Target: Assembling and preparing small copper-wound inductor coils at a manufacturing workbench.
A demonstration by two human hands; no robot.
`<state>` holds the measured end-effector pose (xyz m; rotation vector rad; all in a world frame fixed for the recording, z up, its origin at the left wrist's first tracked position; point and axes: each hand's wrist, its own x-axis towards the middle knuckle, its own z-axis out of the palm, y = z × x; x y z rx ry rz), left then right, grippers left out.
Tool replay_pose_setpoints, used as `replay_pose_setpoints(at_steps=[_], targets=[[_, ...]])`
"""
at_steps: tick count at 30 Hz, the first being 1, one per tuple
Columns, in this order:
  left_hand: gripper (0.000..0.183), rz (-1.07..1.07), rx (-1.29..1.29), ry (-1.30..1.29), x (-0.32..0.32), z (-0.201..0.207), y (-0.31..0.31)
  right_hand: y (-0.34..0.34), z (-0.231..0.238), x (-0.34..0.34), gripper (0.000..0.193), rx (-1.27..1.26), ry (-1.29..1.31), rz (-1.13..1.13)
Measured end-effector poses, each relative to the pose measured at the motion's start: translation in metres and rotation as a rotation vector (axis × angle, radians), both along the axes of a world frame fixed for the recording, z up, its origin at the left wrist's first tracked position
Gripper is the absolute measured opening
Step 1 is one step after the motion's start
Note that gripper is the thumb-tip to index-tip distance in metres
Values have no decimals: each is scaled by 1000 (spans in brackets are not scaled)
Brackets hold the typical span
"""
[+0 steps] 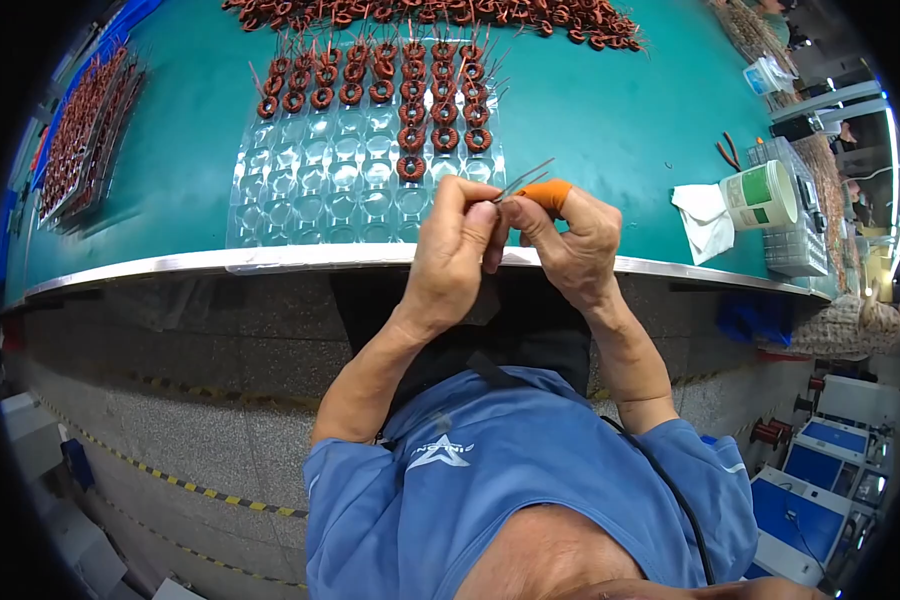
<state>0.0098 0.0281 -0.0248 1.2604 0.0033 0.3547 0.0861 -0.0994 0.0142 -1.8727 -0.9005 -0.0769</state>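
My left hand (448, 255) and my right hand (580, 240) meet just over the table's front edge, fingertips pinched together. Thin wire leads (532, 178) stick up from between them. Whatever body the leads belong to is hidden by my fingers. An orange cover (548, 193) wraps the right forefinger. To the left of my hands lies a clear plastic tray (270, 222) with rows of round pockets. Copper-wound ring coils (411, 167) with upright wire ends fill its far rows and reach nearer on the right side. Its nearer pockets are bare.
A heap of similar coils (450, 12) lies at the far edge of the green table (590, 110). More coils fill stacked trays (85, 140) at the left. Rightward are red-handled pliers (728, 152), a white cloth (705, 222), a white-green tub (760, 195) and clear trays (800, 250).
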Motion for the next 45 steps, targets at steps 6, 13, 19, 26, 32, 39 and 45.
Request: replay_pose_setpoints(at_steps=[6,13,19,26,32,39,45], targets=[[14,121,223,13,-2,4,-12,-5,9,-2,19,69,447,18],[21,161,238,3,-22,-1,-8,-3,12,2,18,44,527,145],[13,524,164,-229,-34,-18,-3,30,5,57,21,2,335,113],[13,651,547,-253,-26,-21,-20,53,-40,81,16,-81,-95,273],[14,629,809,-373,-14,-13,-21,58,-25,71,28,-329,-220,228],[22,693,1135,-282,15,-19,-18,50,-12,96,30,-12,-365,65],[14,690,1145,-308,22,-11,-25,2,-10,213,34,-158,-619,-273]])
